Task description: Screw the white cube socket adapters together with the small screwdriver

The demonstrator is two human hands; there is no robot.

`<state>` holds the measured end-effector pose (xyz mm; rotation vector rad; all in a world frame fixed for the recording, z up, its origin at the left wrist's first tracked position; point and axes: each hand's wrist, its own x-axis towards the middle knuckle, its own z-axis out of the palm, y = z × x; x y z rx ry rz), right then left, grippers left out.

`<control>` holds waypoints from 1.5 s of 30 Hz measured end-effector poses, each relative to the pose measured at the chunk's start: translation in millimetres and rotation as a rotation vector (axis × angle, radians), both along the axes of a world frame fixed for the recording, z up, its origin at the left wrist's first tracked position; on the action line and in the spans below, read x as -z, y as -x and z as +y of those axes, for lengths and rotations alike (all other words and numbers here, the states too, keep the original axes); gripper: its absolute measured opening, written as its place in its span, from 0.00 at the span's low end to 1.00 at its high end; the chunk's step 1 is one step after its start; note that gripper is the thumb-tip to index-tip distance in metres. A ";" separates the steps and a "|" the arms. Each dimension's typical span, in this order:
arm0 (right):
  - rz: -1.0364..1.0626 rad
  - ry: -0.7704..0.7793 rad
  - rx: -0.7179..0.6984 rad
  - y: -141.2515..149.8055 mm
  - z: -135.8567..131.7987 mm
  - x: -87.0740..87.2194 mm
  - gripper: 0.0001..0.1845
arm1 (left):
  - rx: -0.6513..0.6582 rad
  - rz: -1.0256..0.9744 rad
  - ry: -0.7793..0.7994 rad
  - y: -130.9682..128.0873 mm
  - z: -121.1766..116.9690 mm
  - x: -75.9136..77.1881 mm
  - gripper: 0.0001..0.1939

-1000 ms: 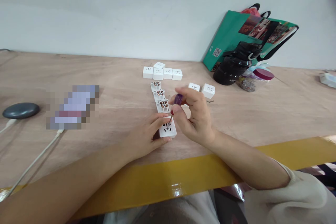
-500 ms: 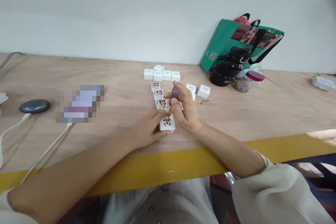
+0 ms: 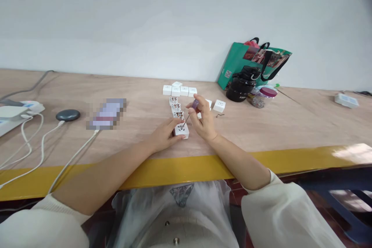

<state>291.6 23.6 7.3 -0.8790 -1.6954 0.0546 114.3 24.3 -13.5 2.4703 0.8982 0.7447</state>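
A white socket (image 3: pixel 182 132) with dark slots lies face up near the table's front edge. My left hand (image 3: pixel 165 135) grips it from the left, thumb at the near side and fingers at the far side. In my right hand (image 3: pixel 203 122) is a screwdriver (image 3: pixel 195 104) with a purple handle, slanted so its thin shaft reaches down to the socket's face. Just behind are several open socket halves (image 3: pixel 175 107) in a column, metal parts showing inside. Beyond them sit several closed white sockets (image 3: pixel 184 90). Right of my right hand are another white socket (image 3: pixel 219 105) and a few small screws (image 3: pixel 220 115).
At the back right stand a green bag (image 3: pixel 232 56), a black bottle (image 3: pixel 240 89) and a clear jar (image 3: pixel 258 100) with a dark red lid. On the left are a blurred-out phone (image 3: pixel 107 113), a dark oval device (image 3: pixel 68 115) and a power strip (image 3: pixel 14 114) with white cables.
The camera view has shifted, bringing the power strip into sight at left. Both hands stay at the socket; the screwdriver leans more to the right now.
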 end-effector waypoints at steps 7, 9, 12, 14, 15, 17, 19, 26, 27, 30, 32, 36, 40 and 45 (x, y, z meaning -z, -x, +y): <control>-0.003 0.043 0.085 0.5 0.2 -3.9 0.21 | 0.012 0.057 0.053 -0.4 3.5 -1.0 0.26; 0.020 0.044 0.059 0.8 -0.5 -3.9 0.21 | 0.006 0.085 0.071 -0.3 4.7 -1.2 0.29; 0.026 0.061 0.042 0.6 -0.2 -3.0 0.20 | -0.024 0.124 0.095 0.3 5.4 -1.2 0.31; 0.006 0.069 0.044 0.3 0.2 -2.6 0.21 | -0.027 0.130 0.090 0.6 5.2 -1.1 0.30; 0.000 0.065 0.043 0.2 0.2 -2.7 0.22 | -0.019 0.128 0.082 0.7 5.0 -1.1 0.30; 0.001 0.052 0.031 0.2 -0.7 -3.3 0.24 | 0.000 0.113 0.065 0.7 4.9 -1.0 0.29; 0.013 0.036 0.005 0.3 -2.2 -4.0 0.25 | 0.013 0.089 0.046 0.7 5.4 -0.6 0.27; 0.108 0.014 -0.092 -0.1 -2.8 -2.8 0.24 | 0.021 -0.036 -0.034 -0.3 8.1 1.0 0.23; 0.134 -0.001 -0.096 -1.0 -2.8 -3.9 0.24 | 0.016 -0.037 -0.030 -0.4 8.0 0.8 0.23; 0.183 -0.068 -0.041 -7.9 -3.4 -11.6 0.20 | -0.006 -0.024 -0.008 -0.6 7.2 -0.2 0.24; 0.119 -0.032 0.009 -15.9 -4.2 -18.5 0.15 | -0.025 -0.029 0.021 -0.4 6.8 -0.6 0.25; -0.359 0.268 -0.164 -29.7 -7.0 -26.9 0.11 | -0.077 -0.119 0.166 0.1 6.3 -1.7 0.26; -0.708 0.337 -0.205 -21.7 -13.0 -22.0 0.27 | -0.121 -0.247 0.299 -0.2 6.1 -2.4 0.28; -0.825 0.302 -0.068 -6.9 -12.2 -16.0 0.20 | -0.039 -0.292 0.323 1.4 7.3 -0.7 0.29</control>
